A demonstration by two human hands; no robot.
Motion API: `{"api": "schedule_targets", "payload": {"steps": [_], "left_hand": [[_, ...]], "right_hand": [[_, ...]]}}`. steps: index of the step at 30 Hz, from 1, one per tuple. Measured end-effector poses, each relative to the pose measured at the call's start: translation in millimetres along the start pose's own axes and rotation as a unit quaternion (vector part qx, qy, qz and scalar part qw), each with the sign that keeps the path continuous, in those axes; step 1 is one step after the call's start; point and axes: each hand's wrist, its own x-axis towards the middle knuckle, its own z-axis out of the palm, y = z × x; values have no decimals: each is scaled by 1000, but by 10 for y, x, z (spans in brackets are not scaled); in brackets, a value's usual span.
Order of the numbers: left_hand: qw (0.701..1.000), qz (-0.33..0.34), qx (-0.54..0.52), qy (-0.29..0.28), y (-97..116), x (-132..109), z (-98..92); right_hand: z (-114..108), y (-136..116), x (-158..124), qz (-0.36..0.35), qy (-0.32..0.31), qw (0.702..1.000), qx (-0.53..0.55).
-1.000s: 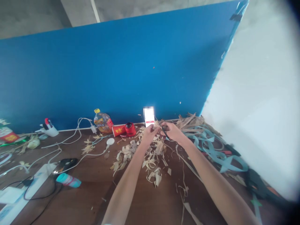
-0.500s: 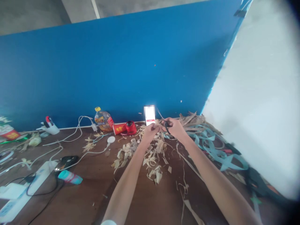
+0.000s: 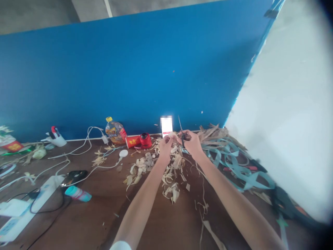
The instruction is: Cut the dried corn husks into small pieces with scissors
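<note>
My right hand (image 3: 190, 141) is wrapped round dark-handled scissors (image 3: 182, 136), whose blades point up and away. Beside it, my left hand (image 3: 165, 145) pinches a small pale piece of dry husk (image 3: 173, 136), and the fingers of both hands nearly meet at it. Just behind the hands, a lit phone (image 3: 167, 125) stands upright against the blue panel. Below them, curled husk scraps (image 3: 172, 191) and small pale pieces (image 3: 142, 165) lie on the brown table (image 3: 166, 227).
Left of the hands are red cups (image 3: 145, 140), a bottle (image 3: 116, 132), cables, a teal roll (image 3: 78, 193) and a power strip (image 3: 43, 198). Teal ribbon (image 3: 235, 163) and long husk strips (image 3: 210, 132) lie to the right. A blue panel (image 3: 125, 69) rises behind.
The scissors have turned more upright in my right hand. My left hand has shifted slightly, and the pale piece now shows between both hands. The view has moved a little.
</note>
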Motion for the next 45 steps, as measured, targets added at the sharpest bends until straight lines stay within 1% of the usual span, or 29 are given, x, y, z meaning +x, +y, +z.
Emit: {"api": "schedule_targets", "payload": {"steps": [4, 6, 8, 10, 12, 15, 17, 20, 23, 26, 28, 33, 38, 45], "left_hand": [[1000, 10, -8, 16, 23, -35, 14], [999, 0, -31, 40, 40, -41, 15], [996, -10, -60, 72, 60, -33, 9], [991, -14, -93, 99, 81, -15, -2], [985, -10, -133, 112, 102, 7, -12], [972, -15, -202, 115, 131, 37, -17], [962, -33, -245, 120, 149, 50, -10], [942, -71, -302, 124, 175, 60, 6], [928, -103, -335, 122, 197, 61, 17], [924, -133, -336, 124, 216, 56, 22], [926, -140, -327, 125, 223, 52, 24], [940, -123, -297, 114, 205, 59, 22], [941, -107, -302, 111, 168, 77, 8], [955, -93, -250, 128, 153, 35, -2]], "right_hand": [[-4, 68, 29, 29, -20, 999, 19], [-11, 132, 48, 48, -38, 998, 16], [-9, 195, 54, 45, -72, 996, -10], [3, 238, 44, 20, -110, 993, -44], [19, 254, 26, -18, -130, 988, -86], [35, 234, 1, -77, -132, 976, -154], [38, 212, -9, -102, -128, 969, -185], [39, 191, -17, -116, -126, 962, -211], [43, 195, -22, -129, -127, 955, -234], [55, 217, -24, -143, -129, 946, -262], [63, 233, -23, -145, -125, 941, -278], [66, 265, -10, -150, -124, 940, -278], [57, 288, 4, -151, -128, 940, -277], [58, 247, -14, -142, -120, 948, -258]]}}
